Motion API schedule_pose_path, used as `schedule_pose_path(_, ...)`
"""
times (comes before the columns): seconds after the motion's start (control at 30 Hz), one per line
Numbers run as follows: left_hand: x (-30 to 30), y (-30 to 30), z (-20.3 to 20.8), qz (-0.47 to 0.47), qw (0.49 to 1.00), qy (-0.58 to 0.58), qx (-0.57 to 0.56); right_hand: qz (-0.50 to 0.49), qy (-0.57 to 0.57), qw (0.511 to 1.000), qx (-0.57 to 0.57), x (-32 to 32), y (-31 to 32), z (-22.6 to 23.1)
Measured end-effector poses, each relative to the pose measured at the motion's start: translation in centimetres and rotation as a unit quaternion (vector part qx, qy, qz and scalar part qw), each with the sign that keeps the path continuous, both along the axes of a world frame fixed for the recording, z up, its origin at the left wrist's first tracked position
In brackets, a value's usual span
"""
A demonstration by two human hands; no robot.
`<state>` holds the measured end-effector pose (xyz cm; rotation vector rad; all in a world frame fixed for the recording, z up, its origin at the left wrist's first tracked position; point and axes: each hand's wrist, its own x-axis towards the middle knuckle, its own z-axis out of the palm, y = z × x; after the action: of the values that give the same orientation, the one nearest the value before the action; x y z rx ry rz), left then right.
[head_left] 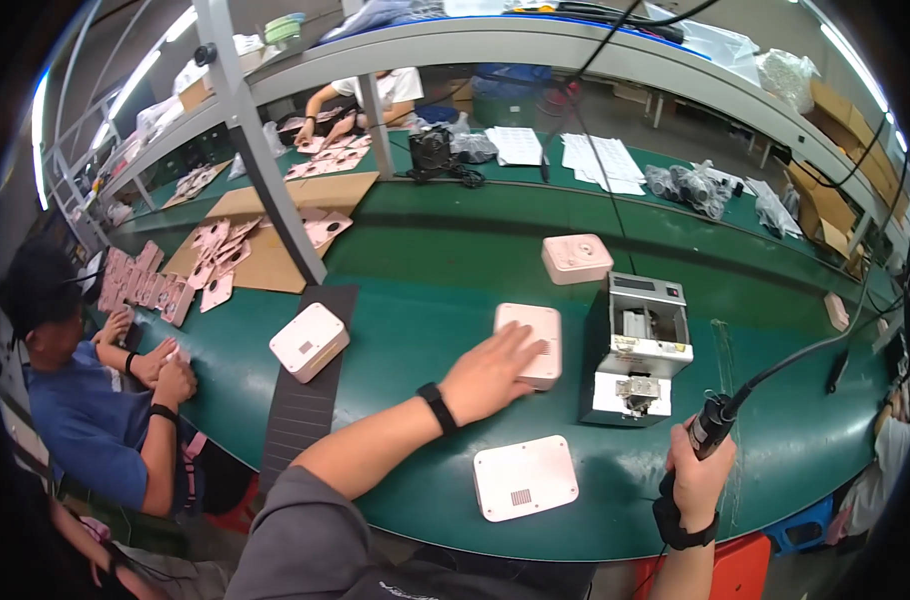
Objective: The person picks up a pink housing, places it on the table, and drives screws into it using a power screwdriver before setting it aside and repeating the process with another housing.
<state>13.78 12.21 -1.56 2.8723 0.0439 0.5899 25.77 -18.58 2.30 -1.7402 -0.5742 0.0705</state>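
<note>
Left hand: palm down with the fingers loosely parted, the left hand [490, 375] lies over the top of the pink box [543, 368], touching it rather than clasping it.
Right hand: closed round the black corded tool [712, 424], the right hand [700, 478] has its fingers wrapped about the barrel.
Between the hands: well apart, with the grey and black machine [657, 352] standing on the table [405, 330] farther back between them.
Pink box: flat on the table, just left of the machine; its long axis runs away from the person, and a slotted patch shows on its upper face beside the fingers.
Corded tool: cord end up and to the right, the cable [810, 350] arching off that way; the hand hides its lower end, so where the tip points cannot be told.
Left arm: slants up and rightward from the lower edge, grey sleeve, black wristband [437, 408].
Right arm: rises steeply, the wrist also banded in black.
Near box: the nearer pink box [545, 468] lies flat toward the person, long axis roughly left to right.
</note>
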Motion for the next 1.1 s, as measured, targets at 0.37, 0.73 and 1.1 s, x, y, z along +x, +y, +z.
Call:
schedule_pose_path(0.37, -19.2, 17.3, 3.3, 0.449, 0.888, 0.020, 0.091, -0.049, 0.027, 0.951, 0.304, 1.1, -6.7, -2.2)
schedule_pose_path(0.73, -12.2, 12.6, 3.5, 0.394, 0.884, 0.195, -0.158, -0.068, -0.005, 0.951, 0.302, -0.7, -7.0, -2.4)
schedule_pose_path(1.1, -6.0, 9.7, 1.0, 0.338, 0.908, 0.115, -0.220, -0.049, -0.034, 0.962, 0.266, -1.6, -5.8, -1.8)
